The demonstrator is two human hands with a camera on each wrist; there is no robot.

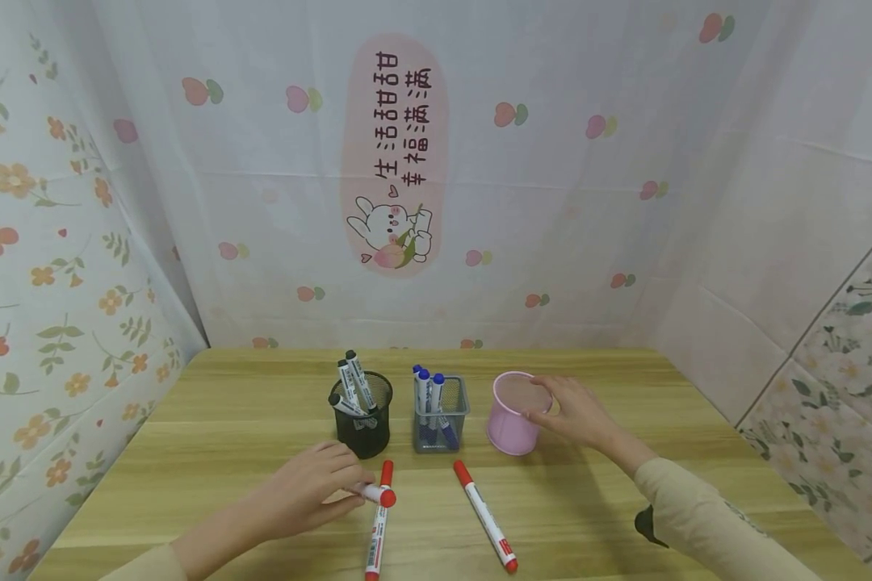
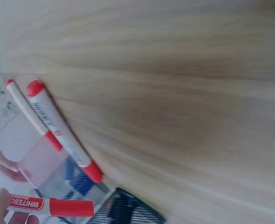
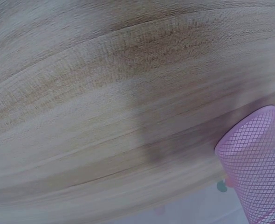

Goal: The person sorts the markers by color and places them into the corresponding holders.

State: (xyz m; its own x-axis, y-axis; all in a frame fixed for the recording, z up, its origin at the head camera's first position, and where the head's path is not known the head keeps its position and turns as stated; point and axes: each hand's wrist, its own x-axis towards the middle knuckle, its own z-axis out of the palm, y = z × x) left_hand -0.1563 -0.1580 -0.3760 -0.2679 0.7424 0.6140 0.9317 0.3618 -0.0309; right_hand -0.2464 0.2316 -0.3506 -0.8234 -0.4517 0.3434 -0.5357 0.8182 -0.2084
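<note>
My left hand (image 1: 312, 488) pinches a red-capped whiteboard marker (image 1: 374, 493), whose red end and lettering (image 2: 28, 202) also show in the left wrist view. Just beneath it on the table lies a second red marker (image 1: 379, 528). Farther right, another red marker (image 1: 485, 516) rests at a slant. My right hand (image 1: 576, 411) holds the pink mesh pen holder (image 1: 512, 428) at its upper side, thumb in front and fingers behind. The pink holder stands upright; no markers show inside. In the right wrist view its mesh wall (image 3: 256, 163) is visible, but the hand is not.
A round black mesh pen holder (image 1: 363, 436) with several black-capped markers stands behind my left hand. Beside it, a square grey mesh holder (image 1: 451, 411) contains several blue-capped markers. The wooden table (image 1: 247, 403) meets a patterned curtain (image 1: 552, 242) at the back.
</note>
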